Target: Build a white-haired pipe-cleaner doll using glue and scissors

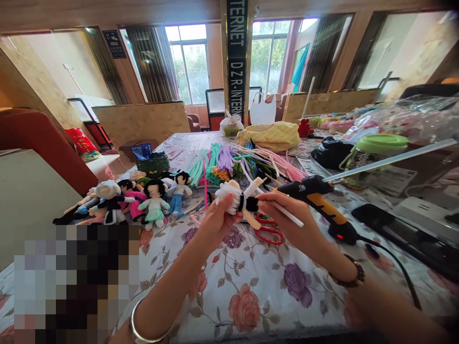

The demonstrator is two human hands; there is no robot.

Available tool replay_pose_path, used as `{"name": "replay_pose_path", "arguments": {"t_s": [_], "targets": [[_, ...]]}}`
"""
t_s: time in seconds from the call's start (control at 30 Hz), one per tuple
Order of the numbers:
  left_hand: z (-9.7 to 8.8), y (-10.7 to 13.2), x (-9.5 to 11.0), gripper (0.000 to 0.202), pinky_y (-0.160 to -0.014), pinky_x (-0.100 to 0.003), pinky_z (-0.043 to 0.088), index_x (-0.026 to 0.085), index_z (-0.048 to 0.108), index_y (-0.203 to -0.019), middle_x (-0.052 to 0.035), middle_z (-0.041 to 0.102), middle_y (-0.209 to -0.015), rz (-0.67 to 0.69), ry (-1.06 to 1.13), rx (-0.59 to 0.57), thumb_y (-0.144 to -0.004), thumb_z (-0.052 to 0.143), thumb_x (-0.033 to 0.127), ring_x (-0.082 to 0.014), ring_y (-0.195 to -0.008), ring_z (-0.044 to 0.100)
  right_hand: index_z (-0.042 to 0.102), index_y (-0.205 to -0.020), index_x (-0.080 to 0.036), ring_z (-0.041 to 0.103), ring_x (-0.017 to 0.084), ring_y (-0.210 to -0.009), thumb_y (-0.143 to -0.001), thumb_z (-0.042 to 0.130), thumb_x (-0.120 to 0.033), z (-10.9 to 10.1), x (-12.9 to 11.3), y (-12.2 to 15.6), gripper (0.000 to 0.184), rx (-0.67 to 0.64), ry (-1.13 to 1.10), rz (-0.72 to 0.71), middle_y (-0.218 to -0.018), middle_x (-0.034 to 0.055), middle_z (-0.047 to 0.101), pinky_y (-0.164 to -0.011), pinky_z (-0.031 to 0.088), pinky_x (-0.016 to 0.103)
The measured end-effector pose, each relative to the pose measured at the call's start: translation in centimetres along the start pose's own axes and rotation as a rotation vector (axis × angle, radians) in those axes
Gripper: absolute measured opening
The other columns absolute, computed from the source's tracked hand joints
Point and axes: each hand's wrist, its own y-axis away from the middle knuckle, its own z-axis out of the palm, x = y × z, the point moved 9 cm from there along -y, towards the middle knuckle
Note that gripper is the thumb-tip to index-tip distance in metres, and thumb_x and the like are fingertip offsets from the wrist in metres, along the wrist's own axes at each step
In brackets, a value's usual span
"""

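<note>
My left hand [217, 220] is closed round a small pipe-cleaner doll [239, 199] with a fluffy white head, black middle and cream limbs, held above the floral tablecloth [251, 291]. My right hand [292, 217] pinches the doll's black part and also holds a thin white stick [287, 213] that points right and down. A black and orange glue gun [322, 203] with a clear glue stick lies just behind my right hand, its red light on. Red scissors [268, 233] lie on the cloth beneath the doll.
Several finished dolls [136, 200] lie at the left. A heap of coloured pipe cleaners [229, 165] sits behind, with a yellow bag [270, 136], a green-lidded jar [373, 150], a black phone [380, 220] and a power strip [425, 212] at the right.
</note>
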Motion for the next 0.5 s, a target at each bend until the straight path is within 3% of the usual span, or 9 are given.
{"name": "replay_pose_path", "arguments": {"t_s": [0.3,0.5], "targets": [[0.48,0.23,-0.58,0.045,-0.034,-0.013,0.039,0.011,0.063,-0.073,0.0000,0.061,-0.057,-0.088,0.078,-0.034,-0.046,0.086,0.039,-0.0053,-0.042,0.050,0.067,-0.094,-0.022,0.063,0.013,-0.071,-0.088,0.055,-0.031,0.25,0.54,0.04,0.016,-0.044,-0.156,0.075,-0.079,0.0006,0.068,-0.064,0.051,0.024],[0.47,0.34,-0.55,0.030,-0.036,-0.014,0.041,0.012,0.062,-0.074,0.0000,0.060,-0.058,-0.103,0.074,-0.008,-0.060,0.080,0.030,-0.0060,-0.042,0.051,0.066,-0.095,-0.022,0.064,0.013,-0.073,-0.089,0.054,-0.028,0.02,0.18,0.05,0.014,-0.014,-0.143,0.061,-0.082,0.0003,0.068,-0.066,0.052,0.024]]}}
